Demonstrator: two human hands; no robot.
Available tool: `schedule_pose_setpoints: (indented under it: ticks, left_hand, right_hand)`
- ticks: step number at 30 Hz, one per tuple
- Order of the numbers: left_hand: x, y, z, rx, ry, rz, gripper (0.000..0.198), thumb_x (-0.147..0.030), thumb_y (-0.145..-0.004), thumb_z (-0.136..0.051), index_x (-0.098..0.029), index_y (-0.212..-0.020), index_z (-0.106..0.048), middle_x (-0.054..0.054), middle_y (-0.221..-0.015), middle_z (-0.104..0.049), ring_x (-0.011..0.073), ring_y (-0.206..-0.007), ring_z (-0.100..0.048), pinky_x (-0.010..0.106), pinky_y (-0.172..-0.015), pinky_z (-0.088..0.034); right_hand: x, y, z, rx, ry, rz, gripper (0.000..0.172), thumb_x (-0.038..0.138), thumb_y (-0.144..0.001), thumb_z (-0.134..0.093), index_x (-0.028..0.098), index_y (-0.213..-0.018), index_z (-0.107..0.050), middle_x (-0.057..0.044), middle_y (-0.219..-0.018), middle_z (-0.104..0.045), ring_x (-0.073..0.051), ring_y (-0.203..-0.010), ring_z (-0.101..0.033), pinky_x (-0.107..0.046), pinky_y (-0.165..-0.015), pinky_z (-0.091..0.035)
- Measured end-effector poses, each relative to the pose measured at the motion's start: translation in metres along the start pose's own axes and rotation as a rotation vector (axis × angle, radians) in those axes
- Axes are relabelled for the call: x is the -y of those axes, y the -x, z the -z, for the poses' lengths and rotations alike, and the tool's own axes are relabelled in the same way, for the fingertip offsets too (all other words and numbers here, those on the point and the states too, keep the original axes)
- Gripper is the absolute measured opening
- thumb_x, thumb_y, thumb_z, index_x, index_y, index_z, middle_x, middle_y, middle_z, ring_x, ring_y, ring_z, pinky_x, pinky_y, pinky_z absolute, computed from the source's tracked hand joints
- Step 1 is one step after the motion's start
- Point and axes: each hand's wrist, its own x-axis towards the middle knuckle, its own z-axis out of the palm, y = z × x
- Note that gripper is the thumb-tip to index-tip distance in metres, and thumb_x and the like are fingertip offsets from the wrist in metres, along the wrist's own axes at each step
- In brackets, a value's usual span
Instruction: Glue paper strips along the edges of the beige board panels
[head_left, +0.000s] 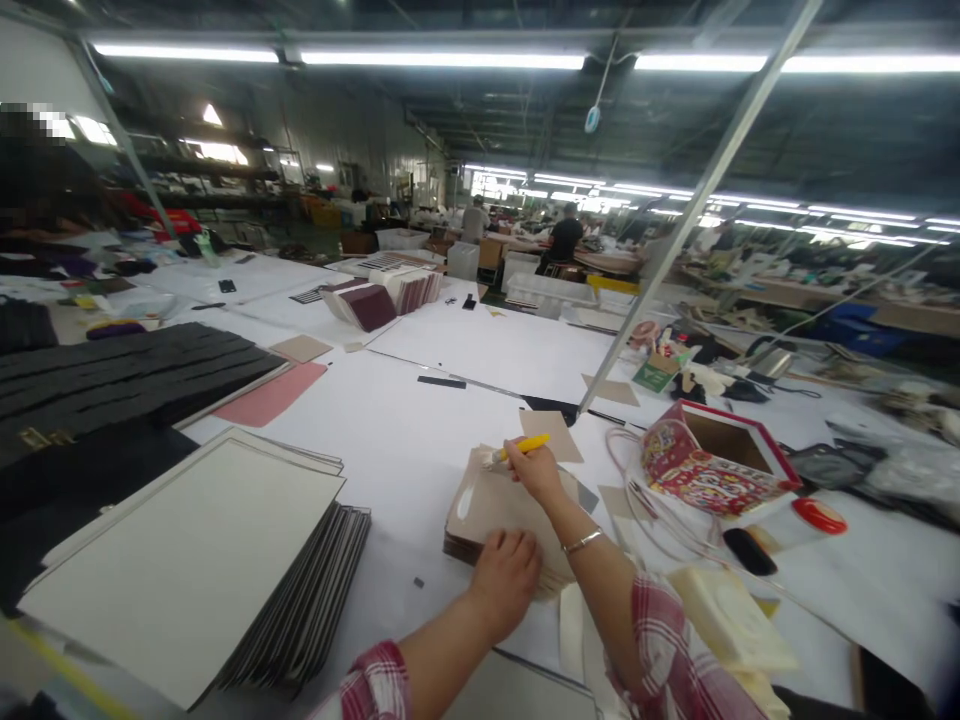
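My right hand (534, 470) is closed around the yellow handle of a brush (535, 443). The brush's pale bristle end touches the far left part of a stack of beige sheets (487, 505), where a whitish wet-looking patch shines on the top sheet. My left hand (508, 572) lies on the near edge of this stack, fingers resting on the top sheet and slightly bent, holding nothing. Just beyond the stack lies a loose beige sheet (559, 435), and a grey piece (586, 492) shows at its right side.
A tall pile of cream boards (202, 550) stands at left, beside black strips (135, 375) and a pink sheet (271, 393). At right are a red patterned box (709, 470), a cable (637, 490) and a yellowish block (731, 615). A slanted metal pole (675, 240) rises beyond my right hand.
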Motion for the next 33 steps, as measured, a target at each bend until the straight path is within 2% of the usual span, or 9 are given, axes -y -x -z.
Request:
schedule_pose_setpoints:
  ticks: [3, 9, 12, 15, 21, 23, 26, 30, 33]
  left_hand:
    - [0.000, -0.002, 0.005, 0.032, 0.018, 0.001, 0.033, -0.019, -0.084, -0.039, -0.013, -0.115, -0.049, 0.011, -0.115, -0.053, 0.0245, -0.102, -0.045, 0.041, -0.087, -0.034]
    - [0.000, -0.008, 0.013, 0.104, 0.051, 0.024, 0.030, -0.012, -0.082, -0.041, -0.014, -0.110, -0.051, 0.011, -0.112, -0.054, 0.0238, -0.099, -0.047, 0.039, -0.083, -0.035]
    - [0.001, -0.013, 0.016, 0.155, 0.047, 0.037, 0.029, -0.012, -0.082, -0.041, -0.015, -0.109, -0.051, 0.011, -0.113, -0.052, 0.0234, -0.099, -0.046, 0.039, -0.081, -0.036]
    - [0.001, -0.018, 0.021, 0.219, 0.026, 0.057, 0.023, -0.016, -0.083, -0.042, -0.015, -0.104, -0.052, 0.009, -0.105, -0.054, 0.0228, -0.094, -0.047, 0.038, -0.078, -0.037]
    - [0.003, -0.024, 0.028, 0.286, 0.015, 0.085, 0.012, -0.015, -0.080, -0.047, -0.015, -0.091, -0.054, 0.007, -0.092, -0.054, 0.0229, -0.088, -0.047, 0.037, -0.074, -0.038]
    - [0.002, -0.025, 0.030, 0.296, 0.025, 0.080, 0.012, -0.015, -0.080, -0.047, -0.014, -0.089, -0.054, 0.007, -0.091, -0.054, 0.0229, -0.088, -0.047, 0.037, -0.074, -0.038]
    - [-0.003, -0.024, 0.033, 0.322, 0.031, 0.058, 0.014, -0.015, -0.081, -0.045, -0.013, -0.091, -0.054, 0.009, -0.090, -0.054, 0.0231, -0.087, -0.047, 0.036, -0.073, -0.039]
    - [-0.009, -0.023, 0.035, 0.356, 0.000, 0.067, 0.021, -0.014, -0.082, -0.042, -0.010, -0.097, -0.055, 0.013, -0.092, -0.055, 0.0249, -0.087, -0.049, 0.038, -0.070, -0.041]
    - [-0.012, -0.022, 0.029, 0.345, 0.020, 0.047, 0.031, -0.015, -0.083, -0.040, -0.012, -0.111, -0.052, 0.014, -0.103, -0.056, 0.0272, -0.092, -0.049, 0.040, -0.072, -0.042]
  right_hand:
    - [-0.016, 0.003, 0.027, -0.022, 0.062, -0.042, 0.026, 0.040, -0.074, -0.049, 0.017, -0.070, -0.059, 0.003, -0.050, -0.058, -0.008, -0.036, -0.049, -0.018, -0.041, -0.040]
    - [-0.047, 0.026, 0.107, -0.141, 0.220, -0.119, 0.028, 0.038, -0.073, -0.048, 0.017, -0.058, -0.057, 0.004, -0.040, -0.052, -0.008, -0.033, -0.046, -0.018, -0.041, -0.036]
    - [-0.051, 0.034, 0.121, -0.175, 0.250, -0.121, 0.029, 0.041, -0.075, -0.045, 0.017, -0.063, -0.059, 0.004, -0.042, -0.053, -0.008, -0.036, -0.049, -0.018, -0.045, -0.038]
    - [-0.050, 0.053, 0.115, -0.154, 0.245, -0.111, 0.030, 0.041, -0.076, -0.044, 0.018, -0.068, -0.060, 0.004, -0.048, -0.057, -0.007, -0.039, -0.051, -0.018, -0.047, -0.040]
    - [-0.042, 0.138, 0.113, -0.045, 0.257, -0.105, 0.034, 0.044, -0.079, -0.040, 0.018, -0.064, -0.058, 0.004, -0.044, -0.053, -0.009, -0.037, -0.051, -0.019, -0.044, -0.040]
    - [-0.031, 0.151, 0.115, -0.037, 0.250, -0.077, 0.035, 0.045, -0.080, -0.040, 0.018, -0.067, -0.059, 0.004, -0.045, -0.053, -0.009, -0.037, -0.050, -0.020, -0.045, -0.041]
    - [-0.008, 0.130, 0.099, -0.115, 0.165, 0.003, 0.035, 0.047, -0.079, -0.043, 0.017, -0.074, -0.061, 0.002, -0.049, -0.056, -0.010, -0.041, -0.052, -0.021, -0.047, -0.043]
    - [0.017, 0.071, 0.038, -0.140, -0.040, 0.091, 0.035, 0.046, -0.077, -0.044, 0.017, -0.086, -0.061, 0.001, -0.059, -0.060, -0.011, -0.047, -0.056, -0.021, -0.050, -0.045]
    - [0.020, 0.054, -0.005, -0.103, -0.004, 0.145, 0.029, 0.041, -0.077, -0.044, 0.019, -0.078, -0.063, 0.002, -0.060, -0.060, -0.010, -0.049, -0.055, -0.021, -0.052, -0.044]
